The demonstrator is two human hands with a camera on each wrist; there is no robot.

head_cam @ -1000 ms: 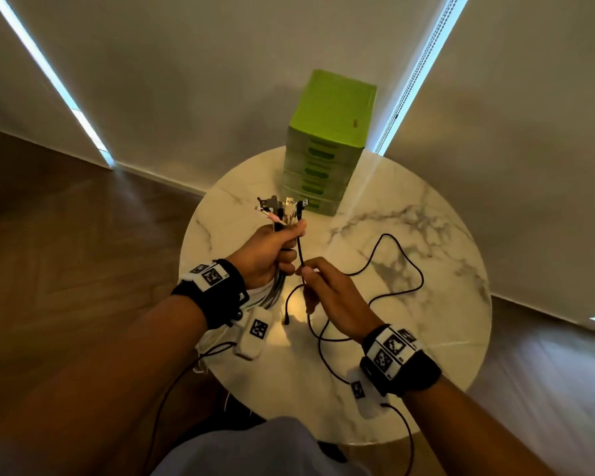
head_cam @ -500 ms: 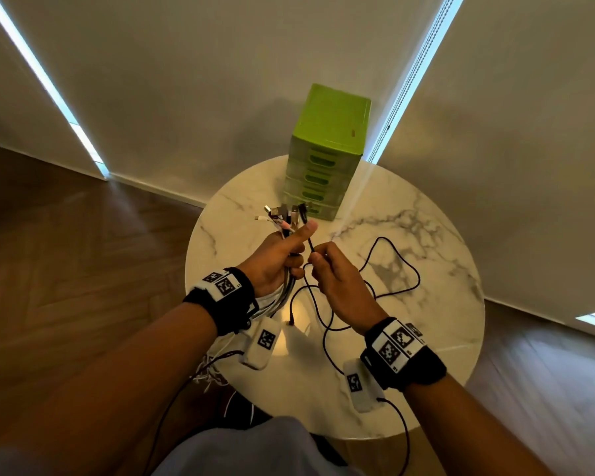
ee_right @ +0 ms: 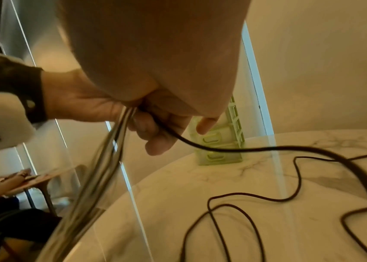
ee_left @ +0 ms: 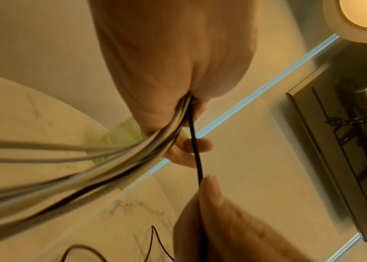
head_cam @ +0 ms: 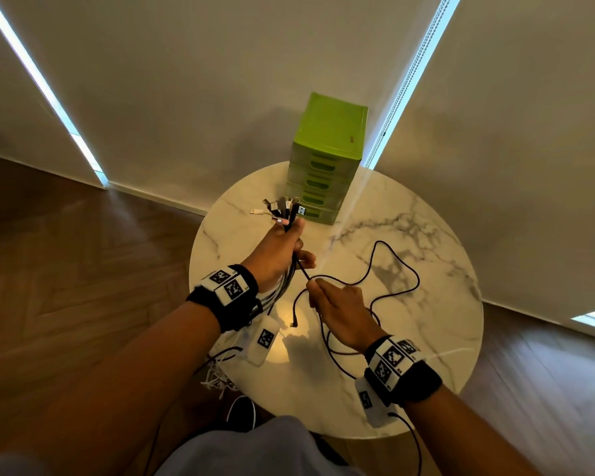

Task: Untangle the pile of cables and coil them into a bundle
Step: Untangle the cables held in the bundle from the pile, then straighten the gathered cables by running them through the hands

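My left hand (head_cam: pixel 282 250) grips a bunch of cables (head_cam: pixel 279 286) upright above the round marble table (head_cam: pixel 426 338); their plug ends (head_cam: pixel 284 211) fan out above the fist. The grey and white strands (ee_left: pixel 88 164) trail back past the wrist and off the table's edge. A thin black cable (head_cam: pixel 392 269) leaves the fist, and my right hand (head_cam: pixel 337 307) pinches it just below, in the left wrist view (ee_left: pixel 197 159) too. The rest of that black cable (ee_right: pixel 256 200) lies in loose loops on the table to the right, its free plug (head_cam: pixel 293 324) between my wrists.
A green plastic drawer unit (head_cam: pixel 325 159) stands at the table's far edge, just behind the plug ends. Pale roller blinds cover the walls behind. Wooden floor surrounds the table. In the right wrist view another person's hand (ee_right: pixel 14 179) shows at the far left.
My left hand now grips the black cable's plug with the others. My right hand has slid down the black cable, toward me and away from the left fist.
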